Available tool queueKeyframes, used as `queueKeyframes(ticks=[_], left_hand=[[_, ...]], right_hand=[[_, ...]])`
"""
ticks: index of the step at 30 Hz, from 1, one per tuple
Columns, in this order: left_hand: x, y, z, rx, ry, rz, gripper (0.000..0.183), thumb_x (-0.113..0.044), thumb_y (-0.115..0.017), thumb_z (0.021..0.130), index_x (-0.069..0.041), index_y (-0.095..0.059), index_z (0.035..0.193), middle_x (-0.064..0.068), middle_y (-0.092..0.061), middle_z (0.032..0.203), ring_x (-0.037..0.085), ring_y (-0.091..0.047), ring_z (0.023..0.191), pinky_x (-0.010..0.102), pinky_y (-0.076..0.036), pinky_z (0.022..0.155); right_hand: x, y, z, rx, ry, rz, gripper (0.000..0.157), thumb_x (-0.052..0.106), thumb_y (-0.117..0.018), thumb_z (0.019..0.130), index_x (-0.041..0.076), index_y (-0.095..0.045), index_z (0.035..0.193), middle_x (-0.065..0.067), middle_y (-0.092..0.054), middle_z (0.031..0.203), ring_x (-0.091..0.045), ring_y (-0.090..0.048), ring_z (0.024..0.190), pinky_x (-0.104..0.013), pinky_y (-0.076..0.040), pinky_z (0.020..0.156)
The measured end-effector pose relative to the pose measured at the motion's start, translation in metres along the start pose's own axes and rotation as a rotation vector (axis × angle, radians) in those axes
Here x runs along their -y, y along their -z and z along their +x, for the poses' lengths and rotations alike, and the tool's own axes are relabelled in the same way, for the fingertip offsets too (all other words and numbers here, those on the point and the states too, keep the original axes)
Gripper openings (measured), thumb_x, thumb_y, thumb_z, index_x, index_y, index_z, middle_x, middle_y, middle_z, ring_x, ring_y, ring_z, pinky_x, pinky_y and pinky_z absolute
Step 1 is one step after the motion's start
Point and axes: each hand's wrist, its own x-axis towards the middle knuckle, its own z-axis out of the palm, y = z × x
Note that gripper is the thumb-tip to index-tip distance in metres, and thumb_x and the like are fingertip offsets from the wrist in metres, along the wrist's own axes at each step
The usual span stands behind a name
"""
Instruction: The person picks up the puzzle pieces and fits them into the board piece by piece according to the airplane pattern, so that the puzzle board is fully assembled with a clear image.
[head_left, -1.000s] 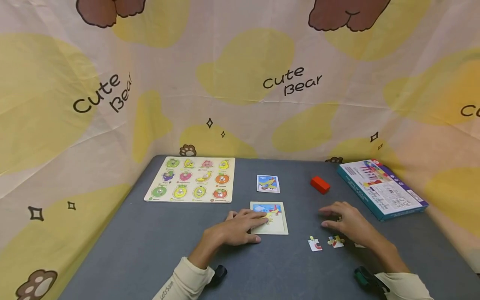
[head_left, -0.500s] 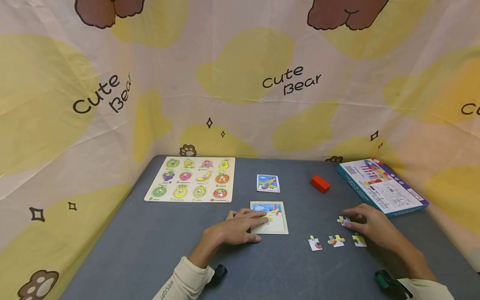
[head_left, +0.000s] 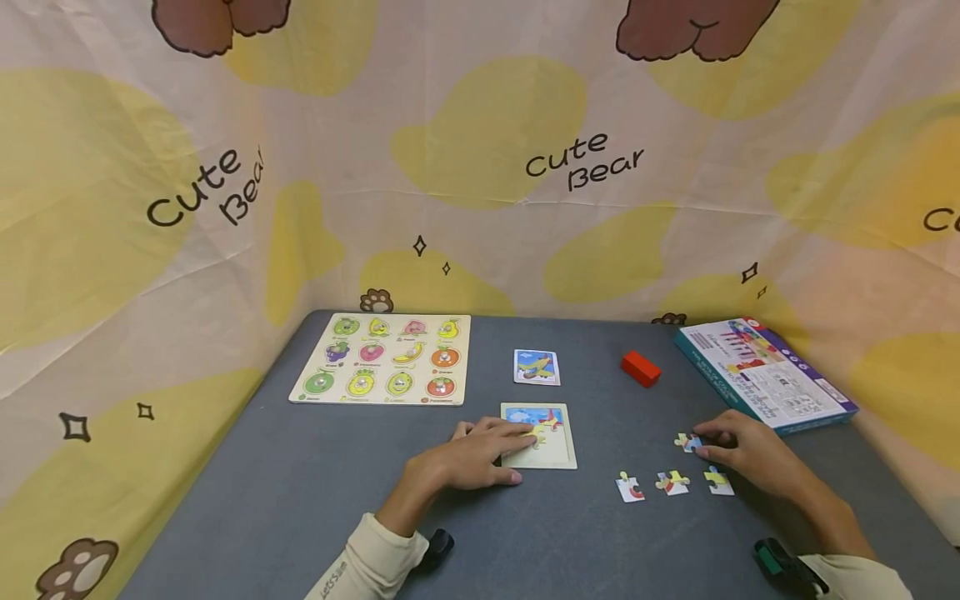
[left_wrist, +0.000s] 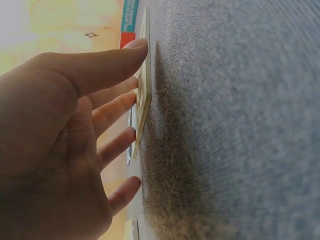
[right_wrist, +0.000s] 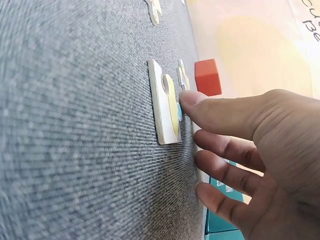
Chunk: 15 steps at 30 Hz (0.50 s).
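Observation:
My left hand [head_left: 474,454] lies over the left side of a small puzzle board [head_left: 558,458]. Its fingers rest on the board with the thumb by the front edge, also visible in the left wrist view. Part of an airplane picture fills the board's upper area. On the right, my right hand [head_left: 757,450] pinches a jigsaw piece [head_left: 684,442] on the table between thumb and forefinger. In the right wrist view the thumb partly hides that piece. Nearer me lie three more jigsaw pieces: a red-and-white one [head_left: 630,487], a yellow-and-red one [head_left: 672,482] and a yellow-and-white one [head_left: 719,481].
Behind the board lies an airplane picture card [head_left: 536,367]. A fruit board [head_left: 378,360] occupies the back left. A red block [head_left: 641,369] and a flat box [head_left: 765,379] are at the back right. Patterned cloth [head_left: 480,167] surrounds the grey table [head_left: 300,483].
My right hand has drawn back to the right, uncovering the yellow-and-white piece, and its fingertips have come to the farther jigsaw piece's right end. The left hand stays on the board.

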Motion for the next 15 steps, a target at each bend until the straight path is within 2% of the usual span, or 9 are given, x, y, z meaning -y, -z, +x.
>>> queueKeyframes(ticks=[15], left_hand=[[0.0001, -0.0001, 0.0, 0.001, -0.001, 0.004, 0.064, -0.037, -0.066, 0.104, -0.024, -0.044, 0.164, -0.007, -0.035, 0.172, 0.025, -0.031, 0.154, 0.052, -0.03, 0.107]], right_hand=[[-0.0007, -0.0005, 0.0012, 0.008, -0.009, -0.021, 0.024, 0.023, -0.082, 0.094, 0.005, -0.08, 0.11, -0.002, -0.065, 0.104, -0.009, -0.054, 0.087, -0.028, -0.048, 0.072]])
